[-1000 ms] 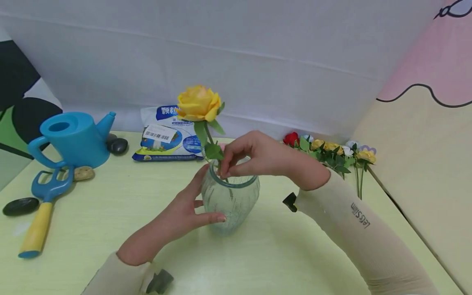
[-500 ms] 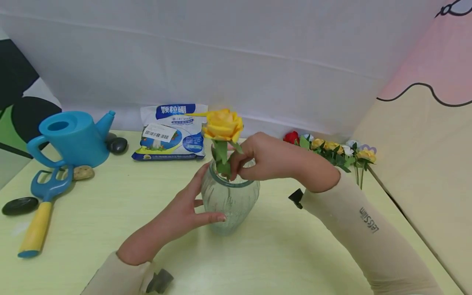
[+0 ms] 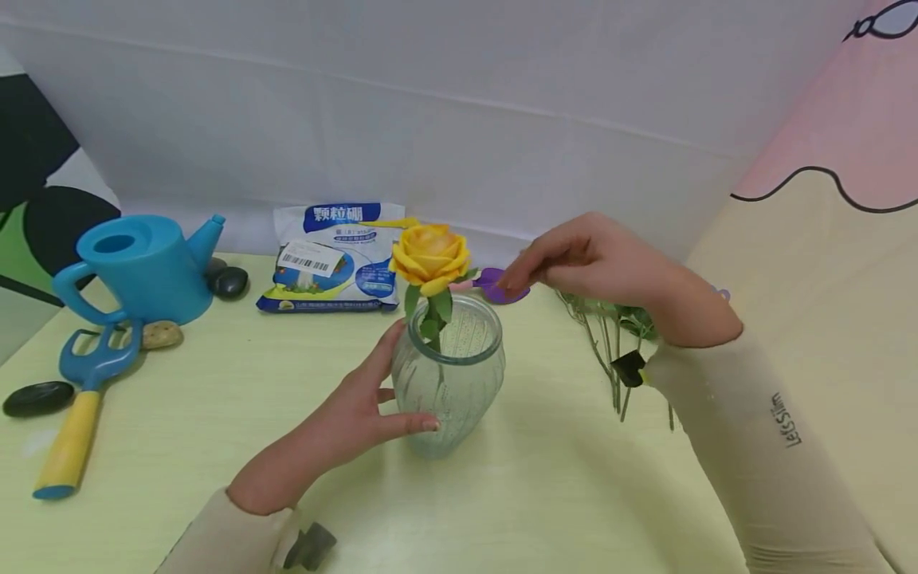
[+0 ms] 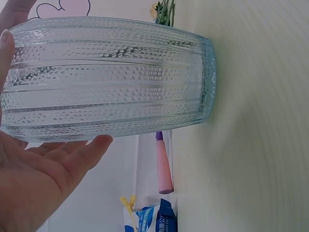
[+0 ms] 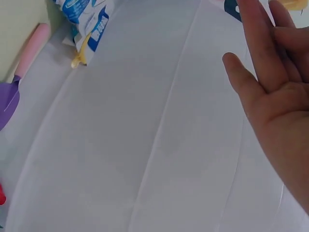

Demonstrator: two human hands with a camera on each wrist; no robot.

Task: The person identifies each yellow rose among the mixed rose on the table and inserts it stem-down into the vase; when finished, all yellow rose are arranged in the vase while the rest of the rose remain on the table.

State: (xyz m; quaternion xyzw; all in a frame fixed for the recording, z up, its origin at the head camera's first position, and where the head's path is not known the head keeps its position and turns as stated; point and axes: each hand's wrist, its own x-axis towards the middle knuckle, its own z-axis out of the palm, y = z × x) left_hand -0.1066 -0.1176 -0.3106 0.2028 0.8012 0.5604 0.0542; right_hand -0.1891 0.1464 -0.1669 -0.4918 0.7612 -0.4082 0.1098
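A ribbed clear glass vase (image 3: 459, 399) stands upright on the table, and my left hand (image 3: 344, 418) holds its left side, thumb in front and fingers behind. In the left wrist view the vase (image 4: 111, 77) fills the upper left, with the hand (image 4: 43, 179) against it. One yellow artificial rose (image 3: 430, 259) leans at the left of the vase's mouth, its stem inside. My right hand (image 3: 602, 263) hovers to the right of the vase, holding nothing. The right wrist view shows that hand (image 5: 275, 87) with its fingers extended.
Behind the right hand lie flower stems (image 3: 610, 351), their blooms mostly hidden. A purple trowel (image 3: 495, 285) lies behind the vase, beside a blue-and-white bag (image 3: 333, 259). To the left are a blue watering can (image 3: 147, 271), a yellow-handled fork (image 3: 75, 438) and several stones (image 3: 39, 400).
The yellow rose went down into the vase. My right hand let go of its stem and moved up and right. My left hand stayed on the vase.
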